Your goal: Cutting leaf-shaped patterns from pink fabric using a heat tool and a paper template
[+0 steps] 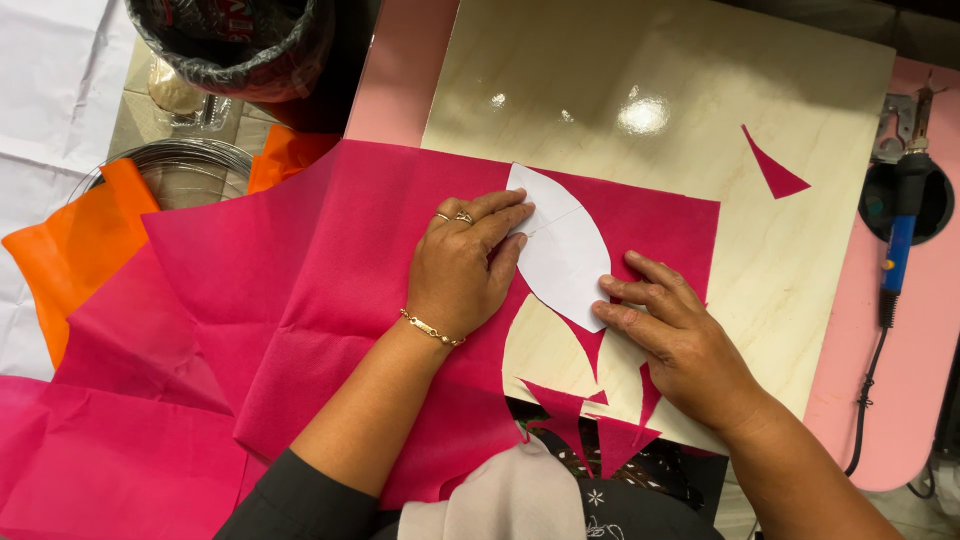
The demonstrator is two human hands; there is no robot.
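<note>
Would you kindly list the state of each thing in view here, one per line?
Left hand: flat, pressing the white paper template's left end.
Right hand: fingers on the template's lower right edge.
White paper template: leaf-shaped, lying flat on the pink fabric.
Pink fabric: spread out, with shapes cut from its lower edge.
Pink scrap: lying loose on the board.
Wooden board: flat, partly covered.
Orange fabric: creased, partly under the pink.

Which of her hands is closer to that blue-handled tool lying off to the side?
Right. The right hand rests on the white paper template's lower edge, on the blue-handled tool's side. The left hand presses the template's far edge, farther away.
</note>
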